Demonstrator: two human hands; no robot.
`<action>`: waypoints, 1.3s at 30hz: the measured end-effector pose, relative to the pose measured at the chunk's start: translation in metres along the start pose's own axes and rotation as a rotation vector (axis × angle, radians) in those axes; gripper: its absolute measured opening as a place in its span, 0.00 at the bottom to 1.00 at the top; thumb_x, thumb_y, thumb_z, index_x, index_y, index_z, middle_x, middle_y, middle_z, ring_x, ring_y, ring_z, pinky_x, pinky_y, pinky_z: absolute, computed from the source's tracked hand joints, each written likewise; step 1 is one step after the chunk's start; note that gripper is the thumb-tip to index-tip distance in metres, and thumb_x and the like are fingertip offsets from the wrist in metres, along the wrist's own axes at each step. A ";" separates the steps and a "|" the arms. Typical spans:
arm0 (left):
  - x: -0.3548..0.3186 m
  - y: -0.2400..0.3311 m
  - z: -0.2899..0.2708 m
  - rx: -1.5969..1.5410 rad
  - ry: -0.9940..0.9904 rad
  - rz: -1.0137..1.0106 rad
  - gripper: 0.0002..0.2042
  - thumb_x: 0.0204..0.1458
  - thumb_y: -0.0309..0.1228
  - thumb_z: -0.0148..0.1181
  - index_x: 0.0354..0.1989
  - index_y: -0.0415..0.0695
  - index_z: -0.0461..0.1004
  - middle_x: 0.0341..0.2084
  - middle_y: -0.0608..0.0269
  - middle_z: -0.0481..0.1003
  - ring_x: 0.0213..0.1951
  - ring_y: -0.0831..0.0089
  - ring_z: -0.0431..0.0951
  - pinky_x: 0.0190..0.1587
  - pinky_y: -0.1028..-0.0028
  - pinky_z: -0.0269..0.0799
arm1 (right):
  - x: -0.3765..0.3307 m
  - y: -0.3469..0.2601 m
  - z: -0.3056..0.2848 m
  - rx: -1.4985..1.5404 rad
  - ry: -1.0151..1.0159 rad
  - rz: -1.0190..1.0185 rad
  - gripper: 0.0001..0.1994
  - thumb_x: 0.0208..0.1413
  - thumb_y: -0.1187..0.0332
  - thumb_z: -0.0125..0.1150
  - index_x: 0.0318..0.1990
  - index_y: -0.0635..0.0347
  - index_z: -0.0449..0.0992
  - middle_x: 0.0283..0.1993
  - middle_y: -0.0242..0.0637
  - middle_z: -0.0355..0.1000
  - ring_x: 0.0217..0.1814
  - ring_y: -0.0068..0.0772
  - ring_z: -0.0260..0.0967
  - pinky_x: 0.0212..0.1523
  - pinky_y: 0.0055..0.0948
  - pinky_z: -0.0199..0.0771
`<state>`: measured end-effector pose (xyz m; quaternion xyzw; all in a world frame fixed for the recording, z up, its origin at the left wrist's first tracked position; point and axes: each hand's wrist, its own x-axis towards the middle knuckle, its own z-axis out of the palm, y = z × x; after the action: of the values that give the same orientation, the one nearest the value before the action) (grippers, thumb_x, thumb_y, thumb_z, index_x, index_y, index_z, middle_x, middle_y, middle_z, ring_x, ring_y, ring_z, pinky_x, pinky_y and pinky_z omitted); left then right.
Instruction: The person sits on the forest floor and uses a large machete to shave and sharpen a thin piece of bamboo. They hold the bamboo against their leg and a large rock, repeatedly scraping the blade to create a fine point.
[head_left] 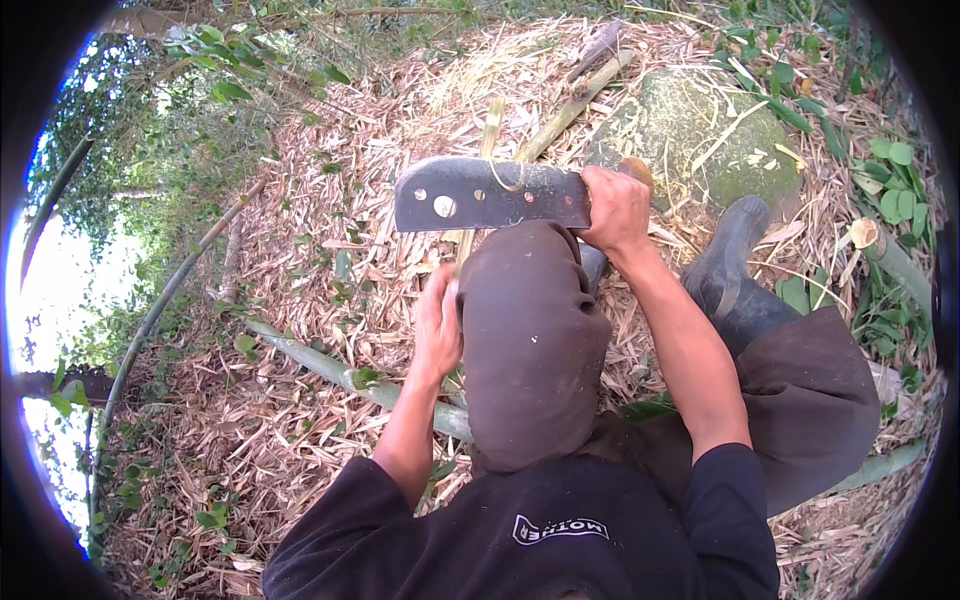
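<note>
Nearest to us, low on the chest of our black shirt, sits a small white-edged patch (561, 529), a slanted rectangular label with pale lettering. Above it our bent knee (530, 340), wrapped in dull brown cloth, rises as the landmark for everything else.

Just left of the knee, our left hand (438, 325) curls shut around a thin pale bamboo strip (489, 130) that runs upward behind the blade; the fingers wrap it closely, though their tips are hidden against the knee. Directly above the knee, the cleaver (490, 194) lies crosswise, a broad dark steel blade, blunt-ended, with holes and a pale rivet near its left end. Our right hand (614, 208), just above and right of the knee, is clenched tight on the handle, of which only a brown wooden stub shows past the fist.

Right of the knee, a black rubber boot (735, 255) stands on the litter. Left and below the knee, a green bamboo pole (340, 372) lies slanting across the ground and passes under our left forearm.

Farther beyond the knee, a rounded mossy boulder (700, 130) sits up and to the right, with split bamboo pieces (580, 95) leaning beside it. Dry straw-coloured leaf litter (320, 240) covers the ground everywhere, crisp and flaky.
</note>
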<state>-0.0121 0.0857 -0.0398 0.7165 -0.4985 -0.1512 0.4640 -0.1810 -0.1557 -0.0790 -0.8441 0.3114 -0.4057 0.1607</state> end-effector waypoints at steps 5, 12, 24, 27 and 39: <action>-0.046 0.029 0.001 -0.381 0.013 -0.234 0.14 0.69 0.38 0.47 0.49 0.39 0.71 0.27 0.74 0.68 0.28 0.86 0.63 0.33 0.82 0.60 | 0.006 -0.004 -0.004 -0.015 0.007 -0.070 0.23 0.50 0.44 0.63 0.27 0.59 0.73 0.26 0.43 0.75 0.30 0.48 0.76 0.32 0.43 0.74; -0.084 0.034 -0.009 -0.066 -0.005 -0.134 0.14 0.70 0.39 0.45 0.42 0.41 0.69 0.23 0.75 0.65 0.25 0.87 0.61 0.28 0.82 0.56 | 0.013 0.003 -0.009 -0.028 0.066 -0.048 0.25 0.48 0.42 0.64 0.25 0.58 0.72 0.26 0.43 0.75 0.29 0.48 0.76 0.32 0.43 0.74; 0.043 0.032 0.012 -0.028 0.129 0.034 0.14 0.70 0.39 0.44 0.41 0.41 0.68 0.20 0.72 0.62 0.21 0.82 0.59 0.24 0.75 0.56 | 0.007 -0.015 0.004 -0.007 0.067 -0.059 0.29 0.47 0.39 0.65 0.23 0.60 0.69 0.21 0.43 0.70 0.24 0.47 0.73 0.28 0.44 0.70; 0.091 0.012 0.023 0.327 0.183 0.421 0.15 0.69 0.38 0.45 0.43 0.38 0.70 0.21 0.64 0.65 0.22 0.72 0.64 0.28 0.68 0.62 | 0.011 -0.017 0.003 0.022 0.065 -0.064 0.28 0.45 0.40 0.67 0.24 0.60 0.69 0.23 0.43 0.71 0.27 0.49 0.73 0.30 0.44 0.71; 0.093 0.023 0.026 0.035 0.024 -0.076 0.18 0.68 0.38 0.44 0.38 0.34 0.74 0.24 0.51 0.72 0.28 0.59 0.72 0.35 0.61 0.68 | 0.010 -0.009 -0.003 0.001 0.068 -0.083 0.24 0.48 0.45 0.66 0.25 0.61 0.70 0.24 0.44 0.72 0.27 0.49 0.74 0.31 0.43 0.72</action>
<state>-0.0008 -0.0084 -0.0115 0.7447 -0.4679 -0.1510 0.4513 -0.1750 -0.1554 -0.0667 -0.8420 0.2813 -0.4406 0.1335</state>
